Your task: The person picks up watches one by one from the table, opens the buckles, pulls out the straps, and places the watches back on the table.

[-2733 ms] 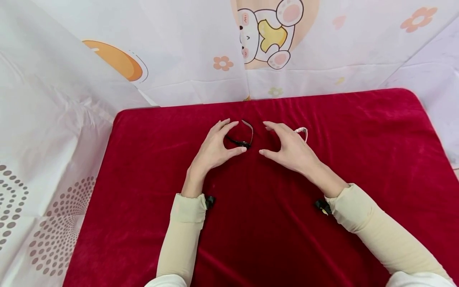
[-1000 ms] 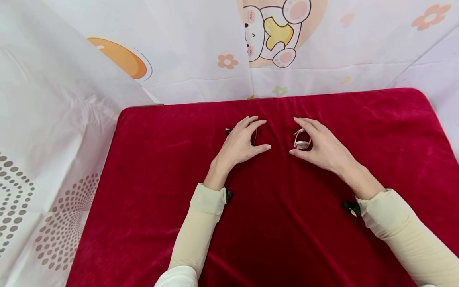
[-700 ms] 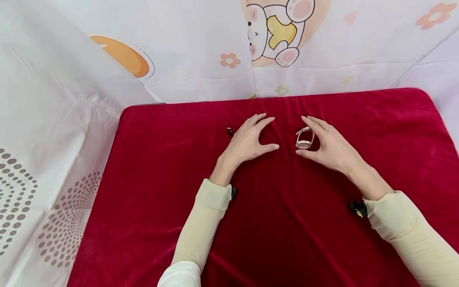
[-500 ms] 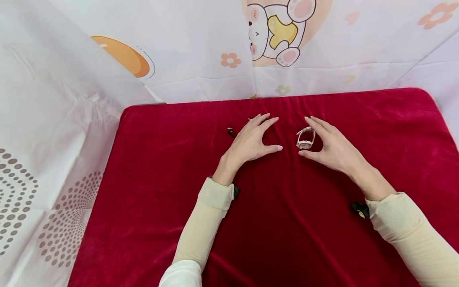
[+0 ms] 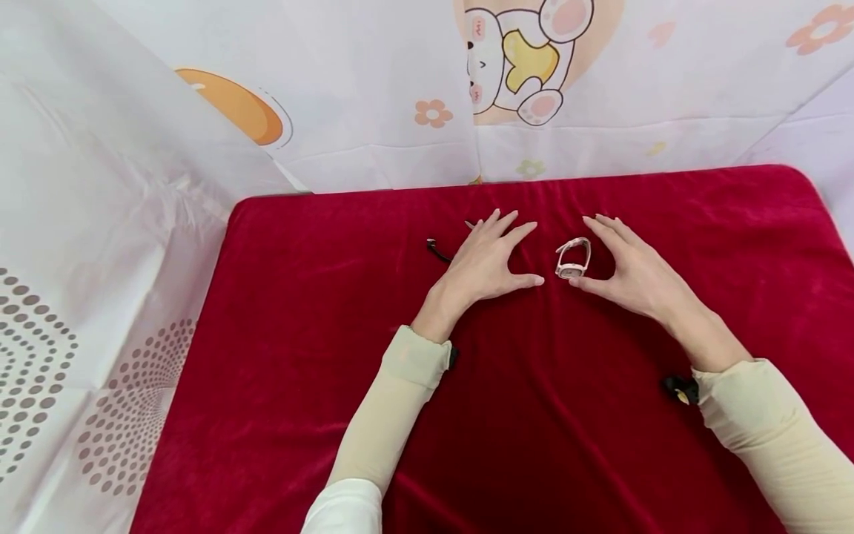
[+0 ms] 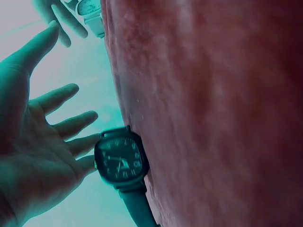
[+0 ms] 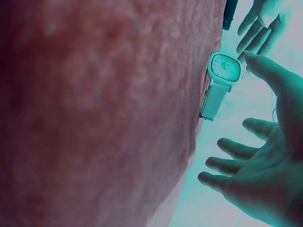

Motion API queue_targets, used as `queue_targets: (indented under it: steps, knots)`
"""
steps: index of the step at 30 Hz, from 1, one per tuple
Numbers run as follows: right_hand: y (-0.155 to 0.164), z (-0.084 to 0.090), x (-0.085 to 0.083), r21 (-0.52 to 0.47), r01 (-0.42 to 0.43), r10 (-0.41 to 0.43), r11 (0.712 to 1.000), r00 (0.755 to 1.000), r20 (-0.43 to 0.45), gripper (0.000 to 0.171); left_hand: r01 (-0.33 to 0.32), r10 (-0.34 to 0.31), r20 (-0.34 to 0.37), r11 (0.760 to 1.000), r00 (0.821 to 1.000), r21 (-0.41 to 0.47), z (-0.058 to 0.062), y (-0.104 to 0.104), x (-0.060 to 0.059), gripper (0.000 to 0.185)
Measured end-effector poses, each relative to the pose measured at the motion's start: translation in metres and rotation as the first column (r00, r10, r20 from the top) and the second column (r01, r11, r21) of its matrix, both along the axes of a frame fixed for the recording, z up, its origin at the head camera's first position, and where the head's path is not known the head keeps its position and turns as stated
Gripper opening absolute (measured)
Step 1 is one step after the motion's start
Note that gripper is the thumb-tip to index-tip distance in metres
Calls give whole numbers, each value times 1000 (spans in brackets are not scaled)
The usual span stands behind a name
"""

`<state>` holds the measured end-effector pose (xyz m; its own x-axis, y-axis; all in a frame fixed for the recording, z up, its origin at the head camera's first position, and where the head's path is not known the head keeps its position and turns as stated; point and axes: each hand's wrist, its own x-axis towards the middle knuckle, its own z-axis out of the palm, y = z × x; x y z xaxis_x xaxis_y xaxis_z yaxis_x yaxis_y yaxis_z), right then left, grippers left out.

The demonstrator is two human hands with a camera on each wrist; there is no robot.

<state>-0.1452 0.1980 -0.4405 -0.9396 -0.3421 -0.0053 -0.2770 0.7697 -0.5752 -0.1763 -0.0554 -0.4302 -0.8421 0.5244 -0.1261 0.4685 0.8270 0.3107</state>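
Left grip (image 5: 483, 259) released, fingers spread over black watch (image 6: 120, 161) on red worktop (image 5: 333, 311). Right grip (image 5: 630, 271) released too, cupped just beside pink watch (image 5: 572, 259), standing mid-worktop.

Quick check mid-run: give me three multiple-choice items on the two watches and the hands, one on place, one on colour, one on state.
1. Where is the pale watch?
A. beside the right hand
B. on the left sleeve
C. off the red cloth

2. What colour is the watch by the left hand?
A. yellow
B. black
C. pale pink

3. How are the hands?
A. both gripping a watch
B. fingers straight, holding nothing
C. both in fists

Answers:
1. A, the head view shows it between that hand's thumb and fingers on the cloth.
2. B, the left wrist view shows a dark face and strap.
3. B, both wrist views show spread fingers apart from the watches.
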Motion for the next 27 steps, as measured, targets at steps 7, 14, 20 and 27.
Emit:
queue_targets:
  steps: [7, 14, 20, 27]
  knots:
    - [3, -1, -1, 22, -1, 1, 1000, 1000, 14, 93, 22, -21, 25, 999, 999, -34, 0, 9, -1, 81]
    - [5, -1, -2, 29, 0, 0, 1000, 1000, -2, 89, 18, -17, 41, 1000, 999, -21, 0, 13, -4, 78]
    - [8, -2, -2, 41, 14, -14, 999, 1000, 16, 90, 24, -22, 62, 999, 998, -38, -3, 21, -7, 79]
    - [10, -4, -5, 64, 14, -15, 998, 1000, 19, 85, 37, -29, 99, 996, 995, -75, -5, 29, -10, 79]
